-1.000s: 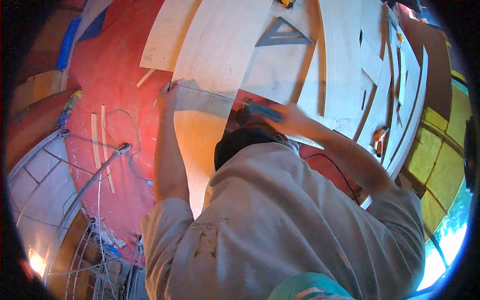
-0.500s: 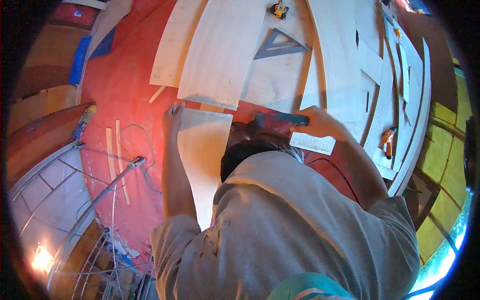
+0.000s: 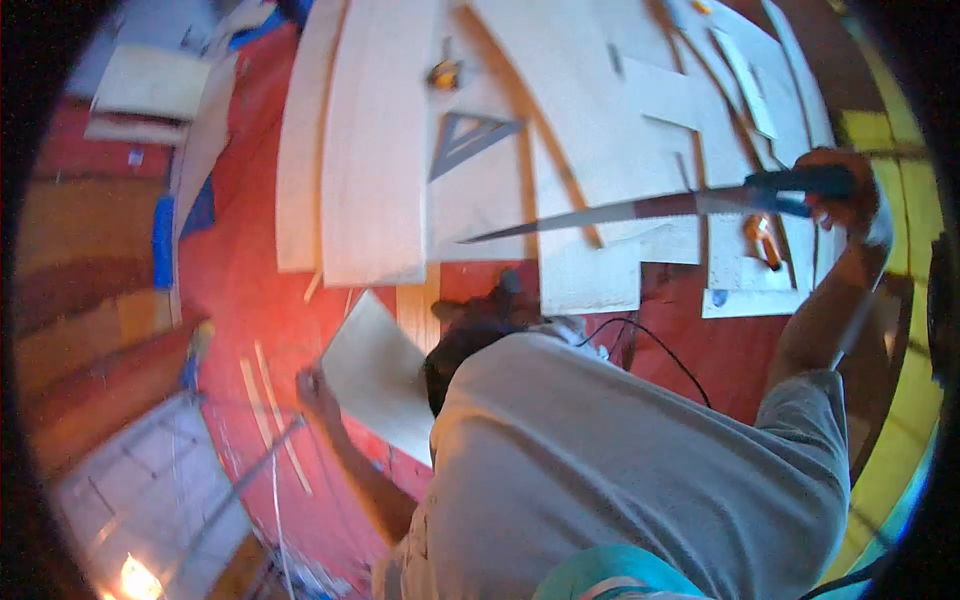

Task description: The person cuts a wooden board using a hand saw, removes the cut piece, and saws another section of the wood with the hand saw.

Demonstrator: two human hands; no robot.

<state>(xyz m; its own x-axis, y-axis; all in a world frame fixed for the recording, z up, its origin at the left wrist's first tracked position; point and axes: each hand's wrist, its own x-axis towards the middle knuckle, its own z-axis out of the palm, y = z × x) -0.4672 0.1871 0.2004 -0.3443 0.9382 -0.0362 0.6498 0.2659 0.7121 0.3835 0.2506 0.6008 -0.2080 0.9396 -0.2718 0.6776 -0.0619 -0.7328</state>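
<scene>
My left hand (image 3: 318, 392) is closed on the left edge of a pale cut board (image 3: 375, 365), which is tilted beside my body. Part of this board is hidden behind my torso. Out to the right, my right hand (image 3: 845, 195) grips the dark handle of a handsaw (image 3: 625, 212). Its long blade points left across the pale boards, apart from the held board and slightly blurred. A grey triangular square (image 3: 468, 143) lies on a board beyond the blade tip. A yellow-and-black tape measure (image 3: 444, 74) sits above the square.
Long pale boards (image 3: 375, 150) cover the far side of the red floor (image 3: 240, 290). An orange-and-black tool (image 3: 763, 242) lies among boards at right. Two thin wood strips (image 3: 275, 415) rest at left near a metal frame (image 3: 235, 480). A black cord (image 3: 670, 355) curves right of my body.
My right hand has swung the handsaw far to the right, away from the held board. My left hand has shifted down and left, and the board has turned and tilted. The view has also shifted.
</scene>
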